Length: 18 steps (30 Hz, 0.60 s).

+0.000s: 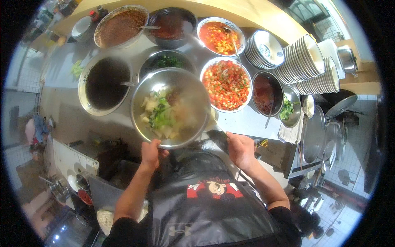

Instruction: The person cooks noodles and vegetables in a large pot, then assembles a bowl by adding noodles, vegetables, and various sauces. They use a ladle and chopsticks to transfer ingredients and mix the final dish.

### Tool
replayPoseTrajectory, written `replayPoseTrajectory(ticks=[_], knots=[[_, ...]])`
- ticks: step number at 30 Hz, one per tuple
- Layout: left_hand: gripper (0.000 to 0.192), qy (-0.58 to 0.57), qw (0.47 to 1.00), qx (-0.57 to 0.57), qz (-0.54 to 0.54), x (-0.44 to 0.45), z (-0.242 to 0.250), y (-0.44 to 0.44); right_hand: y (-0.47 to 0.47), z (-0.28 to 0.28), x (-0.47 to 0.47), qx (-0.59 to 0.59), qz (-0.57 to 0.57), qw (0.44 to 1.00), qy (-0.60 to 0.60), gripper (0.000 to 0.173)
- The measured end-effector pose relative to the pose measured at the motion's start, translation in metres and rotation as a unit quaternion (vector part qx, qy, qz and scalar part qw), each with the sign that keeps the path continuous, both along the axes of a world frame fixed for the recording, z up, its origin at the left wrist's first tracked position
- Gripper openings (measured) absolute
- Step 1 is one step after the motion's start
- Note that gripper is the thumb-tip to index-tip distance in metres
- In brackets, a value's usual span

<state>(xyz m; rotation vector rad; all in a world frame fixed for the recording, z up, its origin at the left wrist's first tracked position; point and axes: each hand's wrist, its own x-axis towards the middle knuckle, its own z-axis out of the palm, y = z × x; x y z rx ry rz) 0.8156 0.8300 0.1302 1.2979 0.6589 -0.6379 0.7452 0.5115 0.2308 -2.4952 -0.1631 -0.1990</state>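
Observation:
My left hand (151,154) grips the near rim of a round stainless steel mixing bowl (197,92), its thumb over the edge. Leafy greens (162,112) and pale, flat pieces of food lie inside, blurred by what looks like steam. To the right, my right hand (242,151) is closed around the thin handle (220,126) of a utensil. Its pale far end is partly hidden beside the bowl, so its kind is unclear. Beyond the steel bowl, and partly covered by it, is a bowl of chopped green herbs (169,61).
Around the counter (240,122) stand a dark liquid bowl (81,92), a chopped red pepper bowl (226,85), a tomato-and-egg-like dish (220,37) and a dark red sauce pot (266,92). Stacked bowls (302,60) rise at right. Spoon handles jut over several rims.

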Motion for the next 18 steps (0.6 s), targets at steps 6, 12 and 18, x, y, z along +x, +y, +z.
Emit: replayPoseTrajectory(ticks=[6, 12, 18], knots=[[0.017, 0.030, 0.998, 0.014, 0.055, -0.039, -0.004, 0.042, 0.019, -0.020, 0.069, -0.046, -0.006, 0.997, -0.063, 0.029], [0.018, 0.045, 0.994, 0.021, 0.096, -0.078, -0.029, 0.081, 0.061, -0.092, 0.180, -0.132, 0.017, 0.990, 0.040, 0.005], [0.020, 0.058, 0.987, 0.043, 0.147, -0.097, -0.033, 0.103, 0.076, -0.083, 0.171, -0.153, 0.063, 0.984, 0.064, 0.006]])
